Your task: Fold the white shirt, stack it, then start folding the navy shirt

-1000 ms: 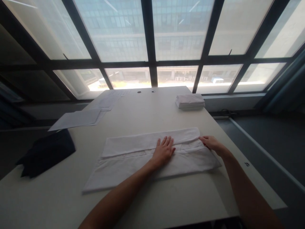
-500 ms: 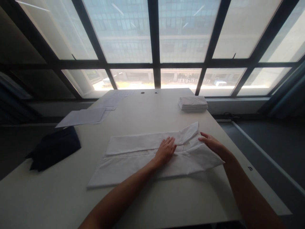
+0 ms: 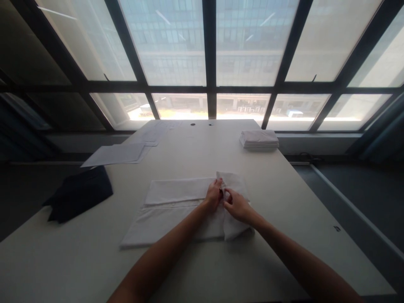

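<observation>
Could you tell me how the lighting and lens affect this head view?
Head view: strong backlight from the windows blows out the lower panes; the table and both hands on the white cloth sit dim; wide-angle lens splays the window frames outward.

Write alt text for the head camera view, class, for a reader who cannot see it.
Two bare hands, left hand and right hand, meet on a white cloth lying on a pale table, its right end folded over toward the middle. A stack of folded white cloths, loose papers and a dark cloth lie farther off, below big windows.
</observation>
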Tool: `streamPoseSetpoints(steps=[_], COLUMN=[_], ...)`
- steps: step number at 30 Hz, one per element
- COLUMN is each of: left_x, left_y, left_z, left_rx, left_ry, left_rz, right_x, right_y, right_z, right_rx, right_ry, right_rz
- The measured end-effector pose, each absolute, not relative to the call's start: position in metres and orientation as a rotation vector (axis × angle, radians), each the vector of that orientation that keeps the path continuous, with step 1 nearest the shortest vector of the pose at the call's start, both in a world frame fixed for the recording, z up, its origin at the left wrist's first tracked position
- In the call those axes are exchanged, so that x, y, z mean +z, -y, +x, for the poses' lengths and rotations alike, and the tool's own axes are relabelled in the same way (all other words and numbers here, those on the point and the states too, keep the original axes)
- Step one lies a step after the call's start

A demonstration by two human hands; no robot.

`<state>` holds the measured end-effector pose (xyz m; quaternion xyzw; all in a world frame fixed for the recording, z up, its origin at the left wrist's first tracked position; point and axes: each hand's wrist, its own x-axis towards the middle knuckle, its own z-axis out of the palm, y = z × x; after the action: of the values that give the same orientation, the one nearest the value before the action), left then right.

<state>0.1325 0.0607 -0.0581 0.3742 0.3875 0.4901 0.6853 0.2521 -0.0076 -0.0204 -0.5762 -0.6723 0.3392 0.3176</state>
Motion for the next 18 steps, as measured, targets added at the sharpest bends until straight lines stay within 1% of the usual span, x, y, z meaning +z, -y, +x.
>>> streamPoseSetpoints(steps=[2, 5, 9, 11, 15, 18], left_x=[-0.057, -0.055, -0.052, -0.051, -0.049, -0.048], left_y=[-0.063, -0.065, -0.067, -0.067, -0.066, -0.066], left_z=[0.131, 0.131, 0.133, 0.134, 0.133, 0.130], left_rx=[1.098, 1.070, 1.012, 1.002, 0.987, 0.976], left_ry=[-0.889, -0.917, -0.958, -0.963, -0.964, -0.943], left_rz=[0.819, 0.788, 0.703, 0.696, 0.711, 0.729], right_x=[-0.027, -0.025, -0.020, -0.021, -0.027, -0.033], right_y=[0.015, 0.025, 0.047, 0.064, 0.094, 0.100], right_z=[0.250, 0.264, 0.300, 0.316, 0.321, 0.306], right_rx=[0.908, 0.922, 0.651, 0.526, 0.357, 0.159], right_ry=[1.769, 1.614, 1.548, 1.718, 2.283, 2.434], right_rz=[-1.412, -1.312, -1.321, -1.278, -1.138, -1.130])
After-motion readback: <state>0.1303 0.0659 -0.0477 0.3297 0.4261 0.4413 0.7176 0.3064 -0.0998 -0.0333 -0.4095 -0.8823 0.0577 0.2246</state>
